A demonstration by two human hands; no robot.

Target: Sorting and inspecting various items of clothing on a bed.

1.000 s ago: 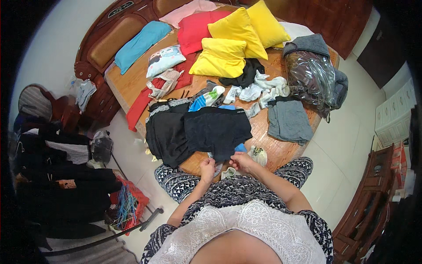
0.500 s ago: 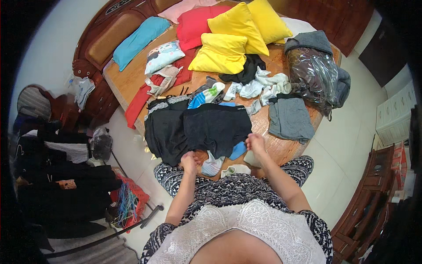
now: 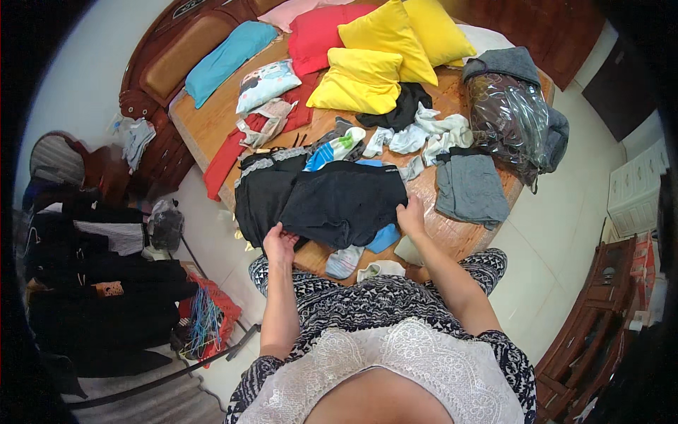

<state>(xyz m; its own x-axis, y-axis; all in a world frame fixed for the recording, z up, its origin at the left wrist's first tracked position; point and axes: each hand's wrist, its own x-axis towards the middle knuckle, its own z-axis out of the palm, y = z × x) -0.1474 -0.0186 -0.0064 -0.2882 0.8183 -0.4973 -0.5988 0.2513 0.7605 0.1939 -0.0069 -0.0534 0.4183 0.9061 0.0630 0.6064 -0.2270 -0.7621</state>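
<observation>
A pair of black boxer briefs (image 3: 346,205) lies spread on the wooden bed top in front of me, its waistband on the far side. My left hand (image 3: 281,244) is closed on its near left corner, thumb on top. At the right edge, my right hand (image 3: 410,215) pinches the cloth between thumb and fingers. Under the briefs' left side lies a black garment with grey lace trim (image 3: 261,201), partly covered. A blue cloth (image 3: 383,239) and a pale striped sock (image 3: 344,261) stick out below the near edge. A white sock (image 3: 381,269) lies closest to my lap.
Folded grey clothing (image 3: 472,189) lies to the right, before a plastic-wrapped bundle (image 3: 508,116). White socks (image 3: 441,134), yellow cushions (image 3: 357,81) and a blue pillow (image 3: 229,60) lie farther back. A clothes rack with dark clothes (image 3: 106,304) stands at left.
Both hands have closed on the black briefs. The left hand has moved left and up, pulling the briefs' near left corner out over the lace-trimmed garment.
</observation>
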